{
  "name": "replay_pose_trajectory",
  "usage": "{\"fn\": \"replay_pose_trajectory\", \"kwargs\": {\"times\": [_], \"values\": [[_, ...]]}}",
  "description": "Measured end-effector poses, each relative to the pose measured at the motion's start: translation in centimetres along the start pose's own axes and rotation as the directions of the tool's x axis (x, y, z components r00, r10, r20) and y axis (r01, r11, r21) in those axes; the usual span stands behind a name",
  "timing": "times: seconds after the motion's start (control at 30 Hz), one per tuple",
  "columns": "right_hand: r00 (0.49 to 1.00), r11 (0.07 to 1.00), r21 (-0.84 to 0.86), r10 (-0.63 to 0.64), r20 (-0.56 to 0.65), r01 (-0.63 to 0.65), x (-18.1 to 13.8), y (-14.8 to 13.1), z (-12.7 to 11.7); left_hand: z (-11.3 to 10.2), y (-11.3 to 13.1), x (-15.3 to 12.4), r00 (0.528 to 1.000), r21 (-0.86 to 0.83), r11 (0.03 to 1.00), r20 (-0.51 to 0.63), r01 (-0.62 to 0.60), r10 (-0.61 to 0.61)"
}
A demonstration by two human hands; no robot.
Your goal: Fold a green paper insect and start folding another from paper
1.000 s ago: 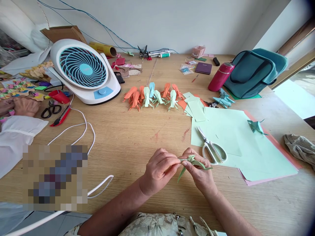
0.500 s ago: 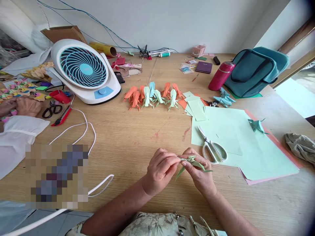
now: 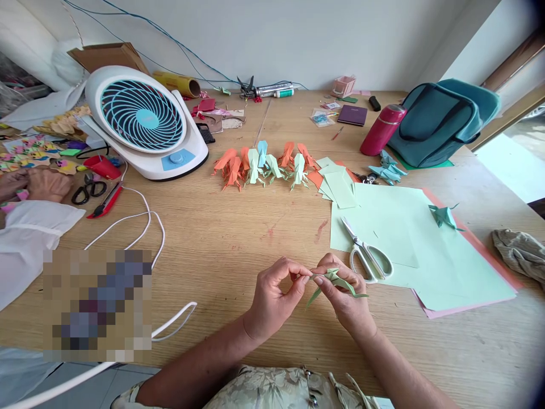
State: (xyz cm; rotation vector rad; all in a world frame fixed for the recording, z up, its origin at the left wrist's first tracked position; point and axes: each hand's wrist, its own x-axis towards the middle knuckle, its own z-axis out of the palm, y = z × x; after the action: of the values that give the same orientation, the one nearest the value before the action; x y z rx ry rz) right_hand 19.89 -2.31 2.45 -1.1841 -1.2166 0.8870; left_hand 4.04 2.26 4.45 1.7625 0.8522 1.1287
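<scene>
Above the front of the table, my right hand (image 3: 347,295) pinches a light green folded paper figure (image 3: 336,278) with thin legs, between thumb and fingers. My left hand (image 3: 275,289), thumb and forefinger pressed together, grips a narrow tip at the figure's left end. The fingers hide part of the folds. To the right, white-handled scissors (image 3: 367,253) lie slightly spread on large light green paper sheets (image 3: 392,221). Beyond my hands stands a row of finished-looking folded paper insects, among them an orange one (image 3: 232,172) and a pale green one (image 3: 254,166).
A white fan (image 3: 147,122) stands at the left back, its cable (image 3: 149,210) looping over the table. Another person's hands (image 3: 46,184) are at the far left near black-handled scissors (image 3: 88,189). A pink bottle (image 3: 383,130) and teal bag (image 3: 443,122) occupy the right back.
My left hand has opened its grip slightly, its forefinger now arched over the thumb at the figure's tip. My right hand keeps holding the paper figure in nearly the same place.
</scene>
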Motion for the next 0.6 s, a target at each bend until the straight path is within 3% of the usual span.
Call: {"fn": "replay_pose_trajectory", "kwargs": {"times": [0.17, 0.33, 0.43, 0.6], "values": [[0.999, 1.000, -0.017, -0.017, 0.045, 0.018, 0.2, -0.2, -0.3, -0.7, 0.2, 0.5, 0.974, -0.118, 0.970, 0.108, 0.213, -0.200], [0.994, 0.999, -0.038, 0.015, 0.105, -0.012, 0.6, -0.4, -0.6, -1.6, 0.5, 1.5, 0.902, -0.075, 0.929, 0.282, 0.362, -0.328], [0.991, 0.999, -0.033, 0.043, 0.128, -0.039, 0.6, -0.3, -0.8, -1.7, 0.6, 1.6, 0.883, -0.025, 0.923, 0.302, 0.384, -0.359], [0.988, 0.998, -0.043, 0.048, 0.149, -0.042, 0.5, 0.0, -0.8, -1.3, 0.6, 1.3, 0.913, 0.066, 0.944, 0.241, 0.323, -0.329]]}}
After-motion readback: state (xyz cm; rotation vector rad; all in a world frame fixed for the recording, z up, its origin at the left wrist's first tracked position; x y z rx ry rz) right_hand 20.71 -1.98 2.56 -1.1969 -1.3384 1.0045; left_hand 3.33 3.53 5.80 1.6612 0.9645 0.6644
